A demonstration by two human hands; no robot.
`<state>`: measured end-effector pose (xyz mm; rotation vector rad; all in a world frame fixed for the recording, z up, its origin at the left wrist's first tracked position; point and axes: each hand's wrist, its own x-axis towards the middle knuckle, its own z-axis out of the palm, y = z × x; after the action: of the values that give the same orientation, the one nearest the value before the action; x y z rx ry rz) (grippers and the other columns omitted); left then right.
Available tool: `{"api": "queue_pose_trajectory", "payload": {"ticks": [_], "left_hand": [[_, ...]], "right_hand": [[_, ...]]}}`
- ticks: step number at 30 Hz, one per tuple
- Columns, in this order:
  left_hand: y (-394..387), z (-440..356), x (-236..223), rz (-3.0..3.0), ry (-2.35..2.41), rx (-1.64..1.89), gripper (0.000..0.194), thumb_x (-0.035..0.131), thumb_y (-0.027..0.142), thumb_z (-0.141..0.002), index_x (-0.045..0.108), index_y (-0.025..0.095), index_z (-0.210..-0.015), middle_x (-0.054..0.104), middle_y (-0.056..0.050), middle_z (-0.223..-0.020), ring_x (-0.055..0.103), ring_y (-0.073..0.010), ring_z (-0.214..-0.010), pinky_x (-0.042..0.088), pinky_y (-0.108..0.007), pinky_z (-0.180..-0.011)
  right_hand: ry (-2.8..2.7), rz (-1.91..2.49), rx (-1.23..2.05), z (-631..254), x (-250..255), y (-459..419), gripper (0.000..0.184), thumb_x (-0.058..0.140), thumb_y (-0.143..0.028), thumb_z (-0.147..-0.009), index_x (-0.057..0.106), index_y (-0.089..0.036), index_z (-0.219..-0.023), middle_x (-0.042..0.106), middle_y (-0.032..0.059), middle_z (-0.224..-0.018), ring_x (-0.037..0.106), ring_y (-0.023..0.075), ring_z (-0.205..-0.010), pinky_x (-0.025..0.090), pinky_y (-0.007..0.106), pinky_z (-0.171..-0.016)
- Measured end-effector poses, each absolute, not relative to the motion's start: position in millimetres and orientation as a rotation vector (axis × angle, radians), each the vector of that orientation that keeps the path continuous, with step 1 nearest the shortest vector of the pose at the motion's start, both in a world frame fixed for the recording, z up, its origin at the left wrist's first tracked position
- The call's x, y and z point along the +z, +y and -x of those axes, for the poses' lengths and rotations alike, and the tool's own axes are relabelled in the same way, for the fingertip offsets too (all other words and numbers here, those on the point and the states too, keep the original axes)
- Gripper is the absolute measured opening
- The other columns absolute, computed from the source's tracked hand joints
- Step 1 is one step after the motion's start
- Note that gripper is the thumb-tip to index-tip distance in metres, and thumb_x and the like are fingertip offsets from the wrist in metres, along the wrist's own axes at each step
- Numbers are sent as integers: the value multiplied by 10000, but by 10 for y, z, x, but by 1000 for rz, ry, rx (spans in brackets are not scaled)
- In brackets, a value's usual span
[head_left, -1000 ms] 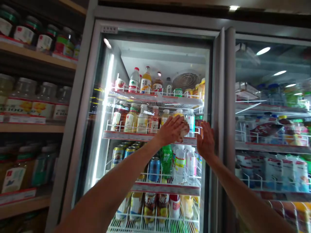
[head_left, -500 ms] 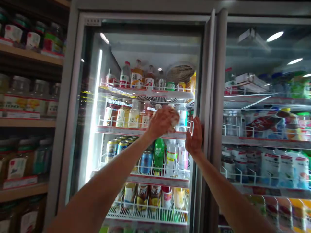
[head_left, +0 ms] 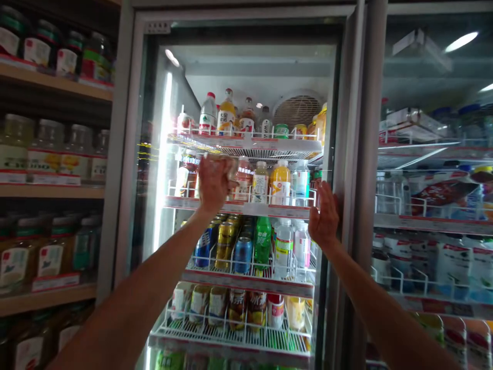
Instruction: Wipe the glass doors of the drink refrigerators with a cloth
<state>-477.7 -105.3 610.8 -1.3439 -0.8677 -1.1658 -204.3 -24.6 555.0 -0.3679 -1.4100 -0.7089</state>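
My left hand (head_left: 212,186), blurred by motion, is raised at the glass door (head_left: 246,64) of a lit drinks fridge, in front of the second shelf. Its fingers press a pale, crumpled cloth (head_left: 230,168) to the glass; the cloth is smeared and mostly hidden. Farther right, my right hand (head_left: 324,218) rests at the door's right edge, fingers pointing up and straightened, holding nothing. Behind the glass near my left hand are a bottle of orange drink (head_left: 280,186) and a pale tea bottle (head_left: 260,187).
Lower fridge shelves hold cans such as a blue can (head_left: 243,255) and a green bottle (head_left: 263,241). A second fridge door frame (head_left: 374,128) borders on the right, with drinks behind its glass. Wooden shelves (head_left: 54,191) of jars and bottles stand at left.
My left hand has swept left across the glass with the cloth, from in front of the right-hand bottles. My right hand stays at the door's edge. The view has shifted slightly.
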Motion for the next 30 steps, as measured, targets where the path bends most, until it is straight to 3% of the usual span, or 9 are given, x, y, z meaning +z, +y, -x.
{"api": "queue_pose_trajectory", "payload": {"ticks": [5,8,11,15,20,23,26,28,30], "left_hand": [[-1371,5444,6408,1211,-832,-1197,468,374,183,-859,357,290,-1315,212,51,-1483,249,-168,-1352,357,-373,-1105],[-1432,5347,6467,1222,-741,-1147,497,316,146,-866,283,248,-1351,189,19,-1492,169,-150,-1376,296,-397,-1136],[-1275,4861,6214,1369,-671,-974,460,277,80,-843,376,181,-1280,354,-25,-1420,201,-134,-1365,306,-402,-1122],[-975,4226,5723,1484,-738,-834,449,374,214,-852,394,78,-1279,383,-124,-1394,150,-233,-1376,279,-427,-1124],[-1224,4940,5853,1493,-804,-819,413,269,118,-890,410,166,-1275,437,-49,-1368,216,-137,-1356,301,-340,-1121],[-1414,5458,6018,1217,-861,-1141,432,218,90,-901,334,134,-1315,435,-42,-1367,77,-149,-1379,213,-414,-1156],[-1326,5222,5848,1202,-820,-1151,438,214,93,-900,307,111,-1328,397,-57,-1395,62,-150,-1382,235,-432,-1145],[-1197,4812,5610,1327,-757,-1009,405,280,133,-896,423,214,-1266,459,15,-1350,207,-108,-1357,336,-339,-1110],[-1138,4541,5420,1497,-720,-821,395,338,140,-883,455,233,-1248,437,17,-1370,231,-132,-1353,384,-319,-1079]], "right_hand": [[-1401,375,-766,2053,5546,-237,460,299,-259,-886,364,-203,-1338,422,89,-1387,350,214,-1315,314,468,-1061],[-1388,393,-779,2057,5541,-233,437,321,-244,-884,395,-207,-1313,440,86,-1375,369,207,-1304,323,454,-1061],[-1376,391,-779,2064,5538,-236,424,330,-238,-884,420,-201,-1297,469,93,-1352,387,205,-1292,323,451,-1062],[-1375,385,-788,2066,5546,-240,423,325,-239,-884,435,-183,-1289,493,98,-1331,401,204,-1283,340,446,-1052],[-1364,354,-793,2084,5556,-252,421,318,-246,-885,467,-141,-1264,527,126,-1291,417,223,-1271,359,468,-1033],[-1351,407,-805,2118,5555,-250,415,331,-258,-884,472,-156,-1261,526,121,-1295,411,230,-1276,355,477,-1030],[-1329,441,-828,2131,5552,-233,408,366,-252,-870,483,-147,-1247,530,126,-1289,413,241,-1273,355,477,-1023],[-1333,432,-842,2116,5549,-218,405,370,-242,-864,483,-161,-1244,528,121,-1293,411,234,-1275,355,459,-1027],[-1351,416,-854,2090,5543,-206,397,371,-239,-859,491,-184,-1233,523,113,-1301,409,228,-1277,352,444,-1034]]}}
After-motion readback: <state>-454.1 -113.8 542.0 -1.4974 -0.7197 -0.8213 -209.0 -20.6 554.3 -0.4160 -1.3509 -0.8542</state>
